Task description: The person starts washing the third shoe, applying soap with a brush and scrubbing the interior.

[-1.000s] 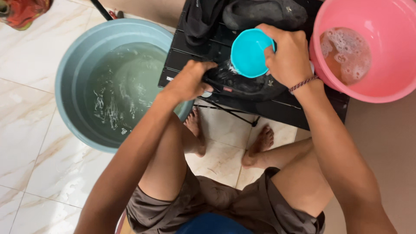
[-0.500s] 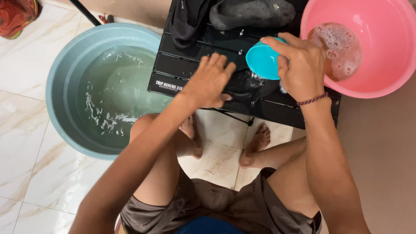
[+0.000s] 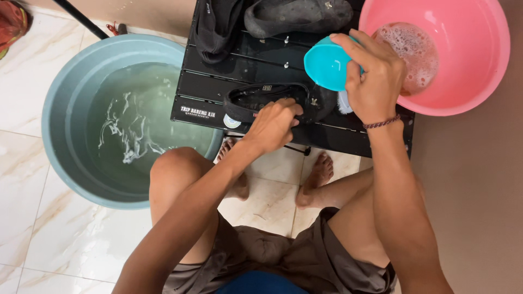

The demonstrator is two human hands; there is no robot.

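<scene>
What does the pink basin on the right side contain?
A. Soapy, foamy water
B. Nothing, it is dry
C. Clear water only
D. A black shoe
A. The pink basin holds a small pool of water covered with white foam, just beyond the right hand that grips the turquoise brush.

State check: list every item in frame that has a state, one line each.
Left hand: closed on the black sandal.
Right hand: gripping the turquoise brush, tilted.
Black sandal: flat on the black slatted table.
Teal basin: part full of rippling water.
Pink basin: holds foamy water.
Second sandal: lying untouched.
</scene>
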